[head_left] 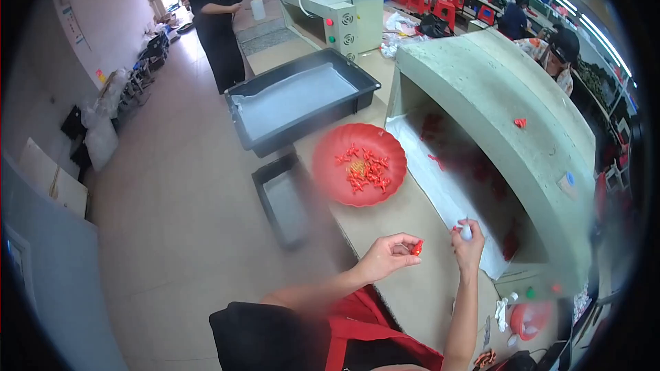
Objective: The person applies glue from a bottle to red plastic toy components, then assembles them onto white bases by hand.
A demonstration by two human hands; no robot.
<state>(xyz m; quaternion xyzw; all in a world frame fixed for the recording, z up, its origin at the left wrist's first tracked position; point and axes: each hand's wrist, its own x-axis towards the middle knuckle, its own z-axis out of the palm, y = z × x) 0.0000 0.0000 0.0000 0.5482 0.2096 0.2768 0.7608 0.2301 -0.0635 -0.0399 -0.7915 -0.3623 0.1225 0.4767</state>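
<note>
Between the thumb and fingers of my left hand [386,257] is a small glossy red piece [417,247], too small to tell its kind. To the right of it, my right hand [469,251] is closed around a small white squeeze bottle [466,232]. Both hands are above the tan tabletop [412,295], in front of the pale green booth's opening. Just beyond them stands a red scalloped bowl [326,172] with several small red figures [371,168] and something yellowish in its middle.
White paper [419,144] lines the floor of the curved booth [495,72], with red pieces on it. A large black tray [302,124] stands beyond the bowl; a smaller dark tray [285,199] sits lower, left of the table. A pink bowl [531,319] lies lower right. Other people are farther off.
</note>
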